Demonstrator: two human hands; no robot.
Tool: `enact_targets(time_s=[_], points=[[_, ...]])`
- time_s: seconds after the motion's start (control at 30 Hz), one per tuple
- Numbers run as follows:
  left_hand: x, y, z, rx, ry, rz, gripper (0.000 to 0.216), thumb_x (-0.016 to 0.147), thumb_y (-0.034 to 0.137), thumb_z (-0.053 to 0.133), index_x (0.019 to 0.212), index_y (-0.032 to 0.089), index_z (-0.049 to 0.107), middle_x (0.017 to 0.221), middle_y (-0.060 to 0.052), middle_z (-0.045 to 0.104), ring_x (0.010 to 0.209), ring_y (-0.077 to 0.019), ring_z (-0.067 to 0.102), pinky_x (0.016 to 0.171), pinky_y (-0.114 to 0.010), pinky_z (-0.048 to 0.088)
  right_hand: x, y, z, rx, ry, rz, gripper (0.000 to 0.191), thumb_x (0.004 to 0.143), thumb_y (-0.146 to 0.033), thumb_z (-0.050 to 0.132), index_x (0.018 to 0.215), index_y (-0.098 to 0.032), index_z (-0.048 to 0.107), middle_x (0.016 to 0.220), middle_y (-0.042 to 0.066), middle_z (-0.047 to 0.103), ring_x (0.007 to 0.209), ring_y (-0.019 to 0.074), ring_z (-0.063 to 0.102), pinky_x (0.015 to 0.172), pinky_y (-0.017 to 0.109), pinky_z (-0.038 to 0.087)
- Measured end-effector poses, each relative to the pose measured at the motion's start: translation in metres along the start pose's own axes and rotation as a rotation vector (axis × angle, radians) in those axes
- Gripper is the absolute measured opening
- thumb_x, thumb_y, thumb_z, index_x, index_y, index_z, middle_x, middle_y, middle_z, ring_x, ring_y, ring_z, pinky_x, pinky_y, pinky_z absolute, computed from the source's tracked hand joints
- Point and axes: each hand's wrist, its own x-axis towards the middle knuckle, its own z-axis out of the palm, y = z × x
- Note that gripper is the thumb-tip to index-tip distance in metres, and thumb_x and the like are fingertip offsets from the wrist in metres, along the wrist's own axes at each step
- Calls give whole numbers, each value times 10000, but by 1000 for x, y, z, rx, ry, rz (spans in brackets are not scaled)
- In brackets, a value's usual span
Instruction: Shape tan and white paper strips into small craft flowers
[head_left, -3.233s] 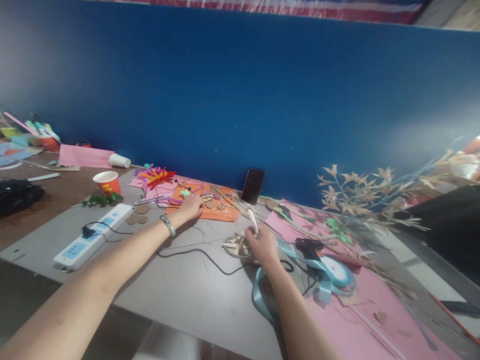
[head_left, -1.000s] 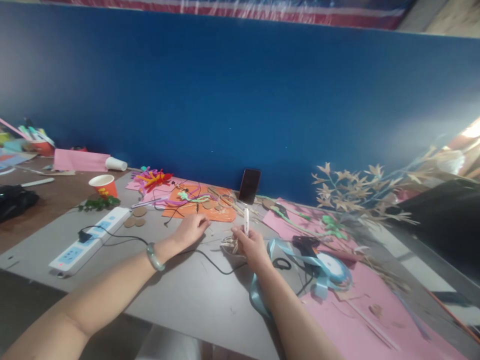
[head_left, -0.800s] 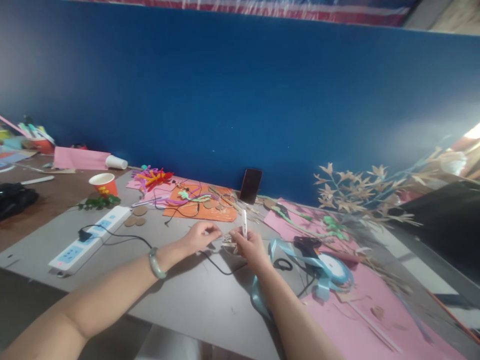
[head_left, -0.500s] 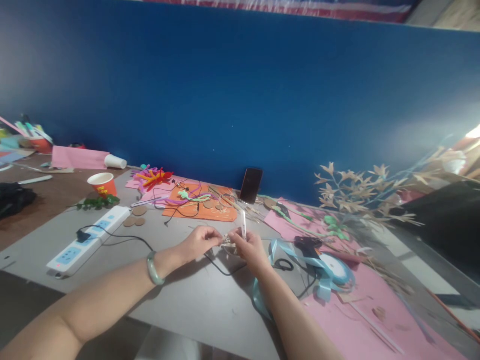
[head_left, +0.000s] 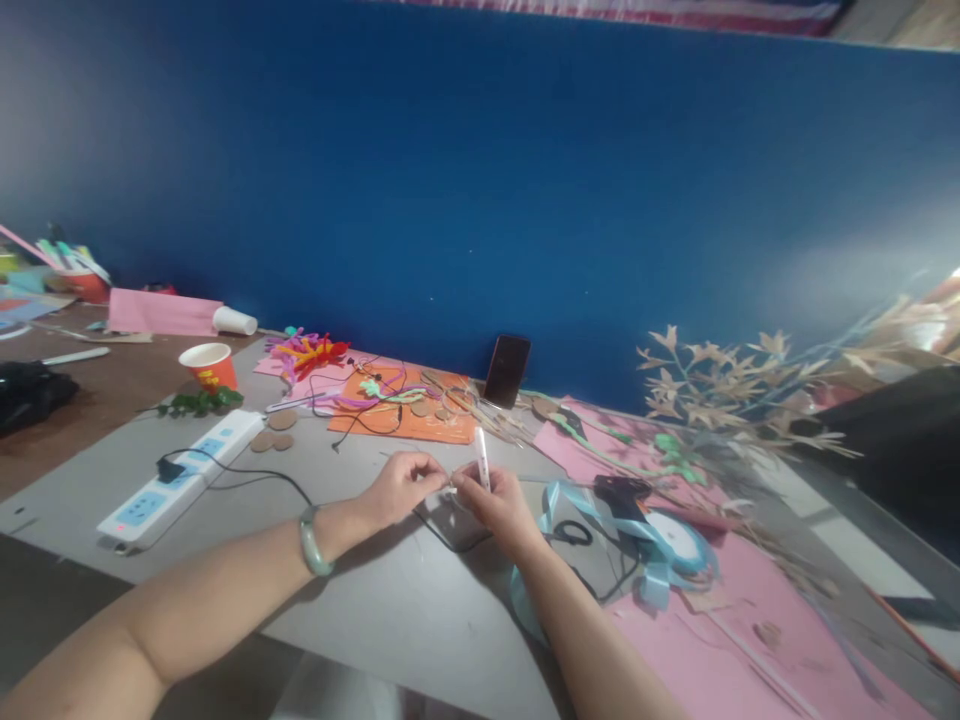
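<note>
My left hand [head_left: 401, 486], with a pale green bangle [head_left: 313, 527] on the wrist, is closed in a pinch on a small tan piece I cannot make out. My right hand [head_left: 499, 502] is closed round a white stick-shaped tool [head_left: 482, 459] that points upward. The fingertips of both hands meet just above the grey table [head_left: 360, 590], over a black cable [head_left: 439, 528]. A blue ribbon roll [head_left: 671, 540] lies just right of my right hand.
An orange sheet [head_left: 401, 415] with pipe cleaners [head_left: 307, 352], a dark phone [head_left: 506, 370] leaning on the blue wall, a white power strip [head_left: 184, 472], a red paper cup [head_left: 212, 365], pink paper [head_left: 720, 640] and dried tan branches [head_left: 720, 385].
My left hand drew back from the orange sheet and came to meet my right hand. The right hand turned the white tool upright and lifted off the small tan pile.
</note>
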Motion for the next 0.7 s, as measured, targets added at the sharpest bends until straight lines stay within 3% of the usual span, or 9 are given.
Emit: enact_targets(time_s=[0.3, 0.7], points=[[1, -6, 0, -65, -8, -8, 232, 748, 332, 583, 673, 119, 637, 638, -23, 604, 601, -111, 499, 574, -219, 379, -1, -1, -1, 51, -62, 4, 281, 730, -424, 632, 730, -145, 598, 464, -71, 373, 398, 54, 280, 383, 207, 194], [1, -7, 1, -57, -10, 24, 287, 773, 380, 576, 702, 113, 654, 661, -46, 625, 618, -125, 529, 557, -218, 395, 1, 0, -2, 47, -38, 8, 293, 715, -435, 648, 711, -147, 595, 473, -76, 380, 393, 47, 267, 393, 207, 211]])
